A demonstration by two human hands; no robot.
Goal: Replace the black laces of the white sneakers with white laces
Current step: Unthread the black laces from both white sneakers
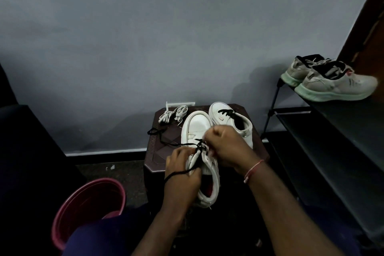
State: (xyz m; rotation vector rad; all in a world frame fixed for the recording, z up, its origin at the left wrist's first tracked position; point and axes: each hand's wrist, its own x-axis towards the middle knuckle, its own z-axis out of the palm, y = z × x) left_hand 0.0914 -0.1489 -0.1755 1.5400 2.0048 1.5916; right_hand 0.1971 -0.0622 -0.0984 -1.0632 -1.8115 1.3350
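Note:
A white sneaker (196,127) lies on a dark brown stool (166,156), toe pointing away from me. My left hand (182,174) grips its left side and one end of the black lace (180,171). My right hand (226,147) pinches the lace at the eyelets; its fingertips are hidden. The lace's other end trails off to the left across the stool. The second white sneaker (230,120) stands behind, still threaded with a black lace. Two bundled white laces (173,115) lie at the stool's far left corner.
A black shoe rack (332,131) stands at the right with a pair of white sneakers with green soles (330,81) on its top shelf. A red bucket (87,203) sits on the floor at lower left. A grey wall is close behind the stool.

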